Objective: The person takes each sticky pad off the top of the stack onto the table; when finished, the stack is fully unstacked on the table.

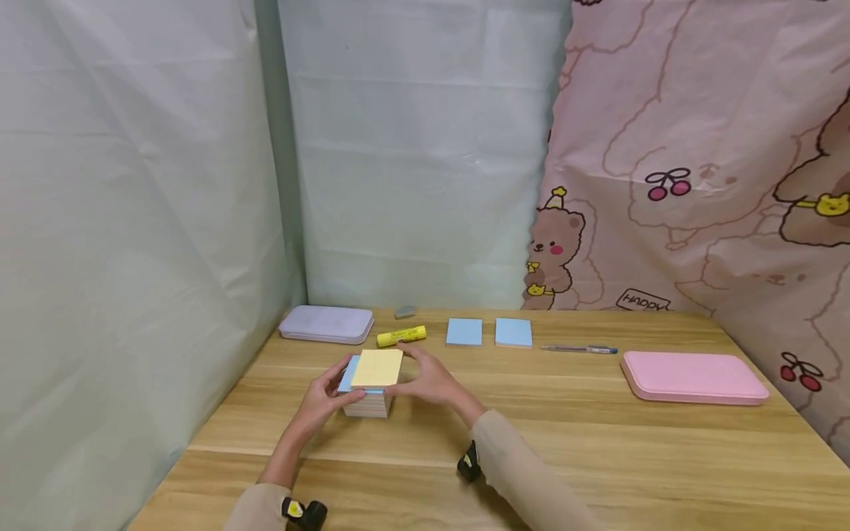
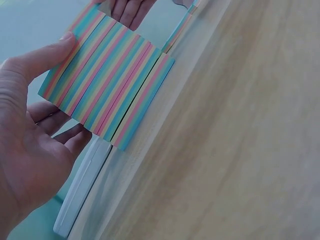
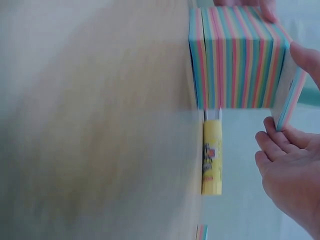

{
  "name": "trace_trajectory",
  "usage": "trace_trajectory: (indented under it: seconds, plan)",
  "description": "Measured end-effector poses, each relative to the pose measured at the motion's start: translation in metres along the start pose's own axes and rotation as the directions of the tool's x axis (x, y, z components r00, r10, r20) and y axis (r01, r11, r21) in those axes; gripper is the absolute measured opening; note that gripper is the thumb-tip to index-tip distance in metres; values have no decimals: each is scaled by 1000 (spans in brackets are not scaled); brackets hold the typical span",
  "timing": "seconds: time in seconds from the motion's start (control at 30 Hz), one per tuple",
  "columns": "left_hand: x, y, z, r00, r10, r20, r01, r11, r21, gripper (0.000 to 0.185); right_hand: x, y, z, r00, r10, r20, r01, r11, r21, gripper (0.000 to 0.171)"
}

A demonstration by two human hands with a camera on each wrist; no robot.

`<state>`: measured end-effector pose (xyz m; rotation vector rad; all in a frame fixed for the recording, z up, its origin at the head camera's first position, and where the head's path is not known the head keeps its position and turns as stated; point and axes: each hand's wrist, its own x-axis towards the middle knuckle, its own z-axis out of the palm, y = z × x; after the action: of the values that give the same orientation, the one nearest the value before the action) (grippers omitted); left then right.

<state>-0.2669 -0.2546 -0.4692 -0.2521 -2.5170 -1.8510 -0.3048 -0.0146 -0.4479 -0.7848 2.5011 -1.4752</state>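
A tall stack of sticky-note pads [image 1: 367, 405], its sides striped in pink, yellow and blue [image 3: 230, 60], stands on the wooden table. My left hand [image 1: 319, 405] grips its upper left part, thumb on the near side [image 2: 105, 80]. On top sits a pad with a yellow upper sheet [image 1: 377, 367], shifted right so that a strip of the blue pad [image 1: 347, 376] below shows. My right hand [image 1: 432, 380] pinches this top pad between thumb and fingers; in the right wrist view the pad [image 3: 289, 92] overhangs the stack at a slight tilt.
Behind the stack lie a yellow glue stick [image 1: 401, 336], a small grey block [image 1: 404, 313] and a lilac case [image 1: 325, 324]. Two blue pads [image 1: 464, 332] lie side by side at the back middle. Rightward are a pen [image 1: 580, 349] and a pink case [image 1: 693, 377].
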Motion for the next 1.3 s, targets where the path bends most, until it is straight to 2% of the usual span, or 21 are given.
trace_trajectory:
  seconds: [0.33,0.53,0.63,0.8,0.97,1.1,1.3]
  plan:
    - [2,-1,-1,1000,1,-8,0,998,64,81,-2,18,-32,997,36,-72,-35,999,25,87]
    - [1,-3,0,1000,13,1,-13,999,43,81,-6,36,-50,991,88,-99,-86,996,34,88]
    - [-1,-4,0,1000,13,12,-13,999,32,81,-8,44,-52,991,108,-80,-106,994,19,92]
    - [-2,-2,0,1000,17,-2,-17,999,38,81,-5,51,-50,997,65,-51,-67,997,-28,92]
    - [-2,-3,0,1000,6,-10,-5,999,44,81,-3,55,-49,998,64,-20,-66,993,-94,90]
    - [-1,-4,0,1000,13,-11,-13,999,36,81,-2,58,-49,997,77,-5,-77,991,-112,91]
    - [0,-3,0,1000,5,-9,-4,998,57,81,-2,60,-47,998,56,28,-52,989,-140,96]
